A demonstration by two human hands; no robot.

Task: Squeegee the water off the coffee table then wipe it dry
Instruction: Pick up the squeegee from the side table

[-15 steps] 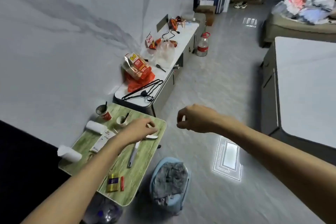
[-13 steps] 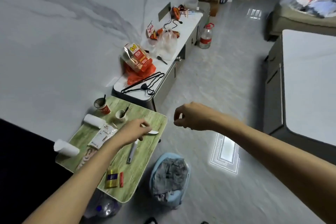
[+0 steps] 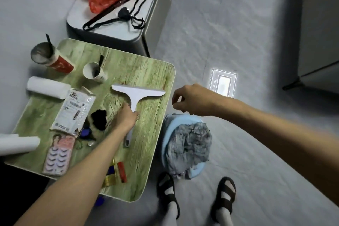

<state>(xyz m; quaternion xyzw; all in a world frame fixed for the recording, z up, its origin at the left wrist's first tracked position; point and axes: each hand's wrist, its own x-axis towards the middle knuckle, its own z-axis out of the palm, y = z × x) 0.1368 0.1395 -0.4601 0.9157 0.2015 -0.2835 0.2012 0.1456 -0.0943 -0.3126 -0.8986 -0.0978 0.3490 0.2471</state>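
1. Reaching for the squeegee (image 3: 136,95), lying flat on the green table (image 3: 146,152) with its blade toward the far edge and its handle toward the near side.
2. Closing the left hand (image 3: 125,115) over the handle just below the blade; fingers curling down onto it, though whether gripping firmly yet, cannot tell.
3. Hovering the right hand (image 3: 192,100) off the table's right edge, above the floor, fingers loosely curled with thumb and forefinger nearly pinched, holding nothing visible.
4. Judging the step as the very start: picking up the tool, no squeegeeing begun, no wiping either.
5. Calling next for a firm grasp, lifting, then carrying the squeegee to the wet coffee table, which may be out of view here.
6. Noting clutter nearby: two paper cups (image 3: 94,72), a paper roll (image 3: 46,87), a white packet (image 3: 73,110), a lash box (image 3: 58,155).
7. Keeping in mind the blue basin (image 3: 197,169) with a grey cloth (image 3: 189,147) beside the table, probably serving for the drying.
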